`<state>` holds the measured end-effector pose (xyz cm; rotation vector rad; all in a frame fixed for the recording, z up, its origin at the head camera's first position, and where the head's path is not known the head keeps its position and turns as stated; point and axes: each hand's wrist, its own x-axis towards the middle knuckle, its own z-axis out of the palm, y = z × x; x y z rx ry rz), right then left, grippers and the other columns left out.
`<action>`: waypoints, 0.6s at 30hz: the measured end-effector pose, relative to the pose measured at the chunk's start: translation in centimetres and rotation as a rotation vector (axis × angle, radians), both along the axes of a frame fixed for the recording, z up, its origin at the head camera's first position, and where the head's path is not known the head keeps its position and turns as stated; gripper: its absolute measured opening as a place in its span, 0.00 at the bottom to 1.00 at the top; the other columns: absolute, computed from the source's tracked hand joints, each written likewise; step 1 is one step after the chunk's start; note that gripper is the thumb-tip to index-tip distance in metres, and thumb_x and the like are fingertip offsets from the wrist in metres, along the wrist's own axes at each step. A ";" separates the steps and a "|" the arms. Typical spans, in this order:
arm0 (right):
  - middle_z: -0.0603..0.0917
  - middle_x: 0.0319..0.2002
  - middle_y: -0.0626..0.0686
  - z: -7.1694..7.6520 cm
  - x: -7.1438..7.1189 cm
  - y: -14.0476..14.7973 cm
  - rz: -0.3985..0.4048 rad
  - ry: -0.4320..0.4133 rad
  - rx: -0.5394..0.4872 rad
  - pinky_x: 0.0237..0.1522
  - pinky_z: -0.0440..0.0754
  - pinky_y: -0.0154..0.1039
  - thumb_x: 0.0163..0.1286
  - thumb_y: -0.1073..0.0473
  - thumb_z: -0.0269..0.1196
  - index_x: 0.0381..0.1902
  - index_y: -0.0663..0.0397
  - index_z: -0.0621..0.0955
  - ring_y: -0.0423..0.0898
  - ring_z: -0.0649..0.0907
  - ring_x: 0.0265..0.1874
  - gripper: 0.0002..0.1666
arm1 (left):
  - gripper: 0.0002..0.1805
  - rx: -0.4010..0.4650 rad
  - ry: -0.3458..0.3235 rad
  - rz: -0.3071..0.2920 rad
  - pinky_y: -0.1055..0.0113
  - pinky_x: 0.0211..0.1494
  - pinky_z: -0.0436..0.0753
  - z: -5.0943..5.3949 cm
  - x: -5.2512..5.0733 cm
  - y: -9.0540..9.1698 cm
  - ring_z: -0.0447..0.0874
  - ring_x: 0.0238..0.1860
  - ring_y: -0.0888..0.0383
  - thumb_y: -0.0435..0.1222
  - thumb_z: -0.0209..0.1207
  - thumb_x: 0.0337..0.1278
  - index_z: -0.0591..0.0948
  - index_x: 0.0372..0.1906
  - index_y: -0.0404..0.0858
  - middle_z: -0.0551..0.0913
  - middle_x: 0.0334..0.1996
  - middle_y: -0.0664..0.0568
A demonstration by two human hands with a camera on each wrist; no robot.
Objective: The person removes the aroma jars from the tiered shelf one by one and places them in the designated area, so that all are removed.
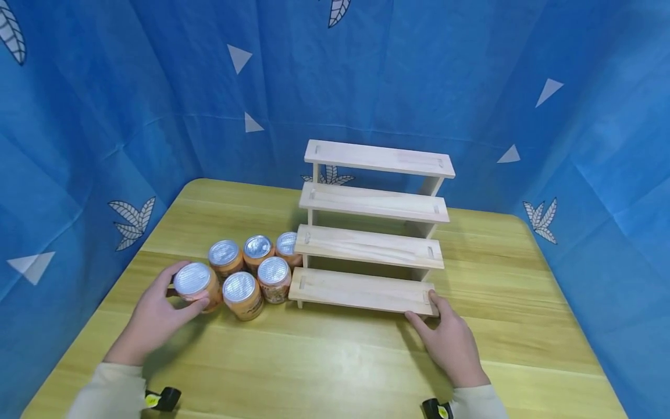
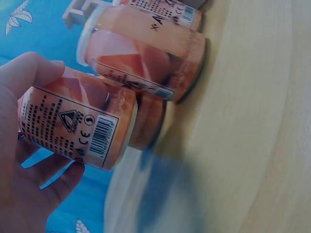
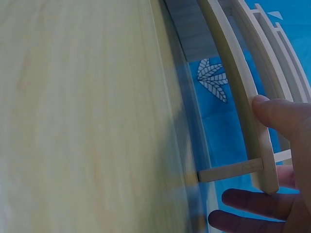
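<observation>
My left hand [image 1: 163,311] holds an orange can [image 1: 195,280] with a ribbed silver lid, thumb on the near side and fingers around the far side. In the left wrist view that can [image 2: 77,121] shows a barcode label, and its base looks raised off the table. Beside it, several like cans [image 1: 241,295] stand upright in a cluster. A pale wooden stepped rack [image 1: 366,244] stands right of them. At the right end of its lowest shelf [image 1: 356,290], my right hand [image 1: 450,340] grips the board, the thumb on its front edge [image 3: 250,97].
Everything stands on a yellowish wooden table [image 1: 345,372] with rounded far corners. Blue cloth [image 1: 377,70] with leaf and triangle prints hangs behind and at both sides. One can [image 1: 287,244] at the back sits against the rack's left side, partly hidden by a shelf.
</observation>
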<state>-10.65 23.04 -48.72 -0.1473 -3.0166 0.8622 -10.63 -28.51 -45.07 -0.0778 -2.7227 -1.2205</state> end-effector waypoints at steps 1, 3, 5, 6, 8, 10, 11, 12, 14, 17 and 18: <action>0.71 0.67 0.71 0.0 0.0 0.0 0.001 0.004 -0.001 0.55 0.76 0.66 0.65 0.20 0.54 0.75 0.61 0.64 0.72 0.76 0.60 0.60 | 0.44 0.004 -0.005 -0.003 0.76 0.49 0.74 -0.2 -0.1 0.1 0.72 0.56 0.48 0.41 0.73 0.56 0.63 0.72 0.30 0.73 0.60 0.36; 0.71 0.67 0.71 -0.1 -0.1 0.0 0.004 0.011 -0.002 0.55 0.76 0.66 0.65 0.21 0.54 0.75 0.62 0.64 0.72 0.76 0.60 0.59 | 0.45 0.010 -0.022 -0.005 0.76 0.49 0.74 -0.6 -0.4 0.2 0.72 0.58 0.44 0.42 0.73 0.56 0.62 0.72 0.30 0.73 0.60 0.35; 0.71 0.67 0.71 -0.2 0.0 0.0 0.005 0.013 -0.006 0.55 0.76 0.65 0.65 0.21 0.54 0.75 0.62 0.64 0.71 0.76 0.60 0.59 | 0.46 0.011 -0.036 -0.007 0.76 0.49 0.74 -0.9 -0.5 0.3 0.72 0.58 0.42 0.43 0.73 0.56 0.62 0.73 0.30 0.73 0.61 0.35; 0.71 0.67 0.71 -0.3 0.0 0.0 0.006 0.013 -0.007 0.55 0.76 0.66 0.65 0.21 0.54 0.75 0.62 0.64 0.71 0.76 0.60 0.59 | 0.46 0.009 -0.044 -0.006 0.76 0.50 0.74 -1.0 -0.5 0.3 0.72 0.59 0.42 0.43 0.73 0.56 0.62 0.73 0.30 0.73 0.61 0.35; 0.71 0.67 0.70 -0.2 -0.1 -0.1 0.004 0.012 -0.009 0.55 0.76 0.65 0.65 0.20 0.54 0.75 0.61 0.64 0.71 0.76 0.61 0.59 | 0.46 0.008 -0.060 -0.009 0.71 0.53 0.75 -1.2 -0.7 0.4 0.72 0.60 0.42 0.44 0.72 0.57 0.61 0.73 0.30 0.72 0.62 0.34; 0.71 0.67 0.70 -0.2 -0.1 -0.1 0.004 0.012 -0.010 0.55 0.76 0.65 0.65 0.20 0.54 0.75 0.61 0.64 0.71 0.76 0.60 0.59 | 0.46 0.007 -0.069 -0.010 0.67 0.54 0.75 -1.4 -0.8 0.5 0.72 0.60 0.41 0.43 0.72 0.57 0.61 0.73 0.30 0.72 0.62 0.34; 0.72 0.67 0.70 -0.1 -0.1 -0.1 0.004 0.015 -0.008 0.55 0.76 0.65 0.65 0.20 0.54 0.75 0.61 0.64 0.71 0.76 0.60 0.59 | 0.47 0.005 -0.072 -0.011 0.67 0.55 0.75 -1.5 -0.8 0.5 0.72 0.60 0.41 0.43 0.72 0.57 0.61 0.73 0.30 0.71 0.62 0.34; 0.72 0.67 0.70 -0.1 -0.1 -0.1 0.002 0.014 -0.008 0.55 0.76 0.65 0.65 0.20 0.54 0.75 0.60 0.64 0.71 0.76 0.60 0.59 | 0.47 0.005 -0.076 -0.011 0.68 0.55 0.75 -1.6 -0.9 0.5 0.72 0.61 0.40 0.43 0.72 0.57 0.60 0.73 0.30 0.71 0.63 0.33; 0.72 0.67 0.71 -0.1 -0.1 -0.1 0.002 0.015 -0.005 0.55 0.77 0.65 0.65 0.21 0.54 0.75 0.61 0.64 0.71 0.76 0.60 0.58 | 0.47 0.011 -0.079 -0.015 0.72 0.54 0.74 -2.0 -0.9 0.5 0.71 0.61 0.40 0.42 0.72 0.57 0.60 0.74 0.29 0.71 0.63 0.33; 0.72 0.67 0.71 -0.2 0.0 -0.1 0.001 0.017 -0.002 0.54 0.77 0.65 0.66 0.22 0.55 0.75 0.61 0.65 0.71 0.77 0.59 0.57 | 0.47 0.017 -0.085 -0.016 0.78 0.53 0.71 -2.6 -0.9 0.5 0.71 0.62 0.40 0.42 0.72 0.57 0.60 0.74 0.29 0.71 0.63 0.33; 0.72 0.67 0.71 -0.2 0.0 -0.1 0.000 0.017 -0.003 0.54 0.77 0.65 0.66 0.22 0.55 0.75 0.61 0.65 0.71 0.77 0.59 0.57 | 0.47 0.022 -0.089 -0.017 0.76 0.54 0.71 -2.7 -0.9 0.5 0.71 0.62 0.40 0.42 0.72 0.57 0.60 0.74 0.30 0.71 0.64 0.33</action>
